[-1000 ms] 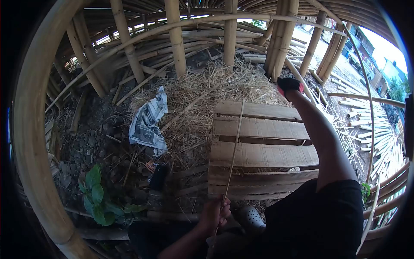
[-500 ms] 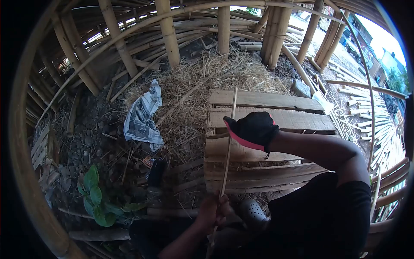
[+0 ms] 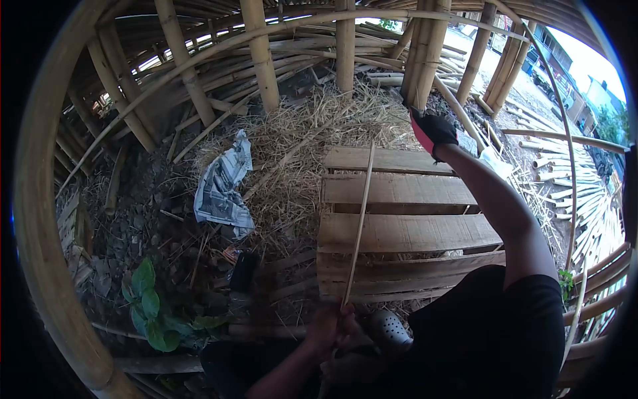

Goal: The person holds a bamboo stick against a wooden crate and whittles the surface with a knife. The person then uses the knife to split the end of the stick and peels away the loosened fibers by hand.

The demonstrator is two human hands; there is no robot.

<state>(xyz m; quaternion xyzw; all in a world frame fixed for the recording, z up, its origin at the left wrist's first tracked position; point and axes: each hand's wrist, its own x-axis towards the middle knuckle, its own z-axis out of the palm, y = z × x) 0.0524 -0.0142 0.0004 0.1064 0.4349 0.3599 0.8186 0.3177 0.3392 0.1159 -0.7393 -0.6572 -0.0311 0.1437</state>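
Observation:
A long, thin bamboo strip (image 3: 362, 216) slants up from my lap across a slatted wooden pallet (image 3: 392, 189). My left hand (image 3: 325, 329), bare and in shadow low in the view, is closed around the strip's lower part. Farther out, my right hand (image 3: 433, 135) wears a black glove with a pink-red edge. It is stretched forward over the pallet's far right corner, apart from the strip. How its fingers are set, and whether anything is in them, cannot be made out.
Straw (image 3: 299, 136) covers the ground beyond the pallet, with crumpled newspaper (image 3: 224, 186) at its left. A leafy plant (image 3: 147, 302) grows at lower left. Upright bamboo poles (image 3: 260, 60) stand at the back. Cut bamboo lengths (image 3: 571, 179) lie right. A perforated grey shoe (image 3: 391, 327) is near my knee.
My right hand has come off the strip and moved far forward and right, with the arm straightening. My left hand still grips the strip's lower part.

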